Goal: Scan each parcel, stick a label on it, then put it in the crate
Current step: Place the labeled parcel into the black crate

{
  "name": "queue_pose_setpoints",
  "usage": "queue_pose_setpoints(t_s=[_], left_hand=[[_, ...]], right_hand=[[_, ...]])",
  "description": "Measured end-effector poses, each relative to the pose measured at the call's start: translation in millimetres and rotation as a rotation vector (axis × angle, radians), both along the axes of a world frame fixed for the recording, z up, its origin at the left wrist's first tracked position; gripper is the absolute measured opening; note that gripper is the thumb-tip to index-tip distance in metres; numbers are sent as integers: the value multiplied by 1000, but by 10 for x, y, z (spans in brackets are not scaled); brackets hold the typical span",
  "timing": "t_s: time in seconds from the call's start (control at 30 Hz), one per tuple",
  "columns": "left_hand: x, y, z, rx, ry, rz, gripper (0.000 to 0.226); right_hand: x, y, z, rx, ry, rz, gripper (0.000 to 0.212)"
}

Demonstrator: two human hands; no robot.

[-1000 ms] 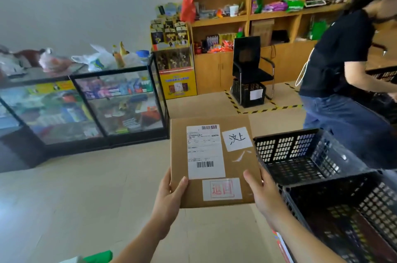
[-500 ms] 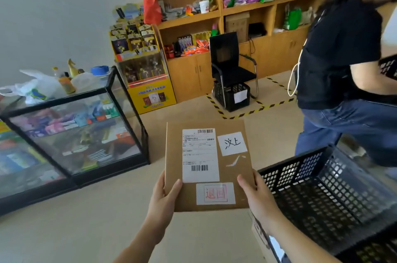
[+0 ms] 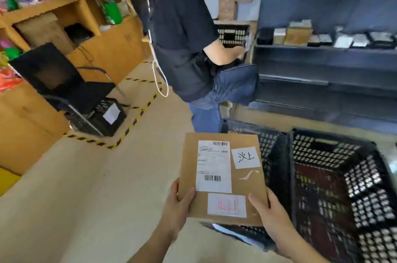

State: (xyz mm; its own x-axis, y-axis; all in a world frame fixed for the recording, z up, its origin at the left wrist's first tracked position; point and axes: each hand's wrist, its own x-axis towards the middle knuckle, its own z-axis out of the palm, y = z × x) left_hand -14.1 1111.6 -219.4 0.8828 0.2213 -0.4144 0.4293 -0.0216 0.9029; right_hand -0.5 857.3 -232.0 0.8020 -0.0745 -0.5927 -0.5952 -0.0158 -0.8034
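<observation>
Flat cardboard parcel looks stiff, probably light; left hand and right hand grasp its near corners, crate at 3 o'clock.

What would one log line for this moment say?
left hand: grips parcel, lower left corner | right hand: grips lower right corner | parcel: labelled, face up | crate: black, right of parcel
</observation>
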Motion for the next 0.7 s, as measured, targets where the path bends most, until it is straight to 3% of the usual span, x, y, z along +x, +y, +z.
queue_pose_setpoints(t_s=[0.13, 0.27, 0.4, 0.53, 0.7], left_hand=[[557, -186, -235, 1, 99, -179, 43], [1100, -463, -511, 38, 225, -273, 55], [1697, -719, -927, 155, 312, -332, 34], [2272, -920, -1611, 337, 340, -367, 59], [2705, -1201, -2410, 465, 348, -394, 46]], right_hand=[[79, -143, -209, -31, 123, -191, 58], [378, -270, -464, -96, 218, -314, 64], [874, -416, -821, -149, 299, -330, 53], [1422, -575, -1459, -156, 322, -333, 39], [1948, -761, -2303, -123, 379, -368, 47]])
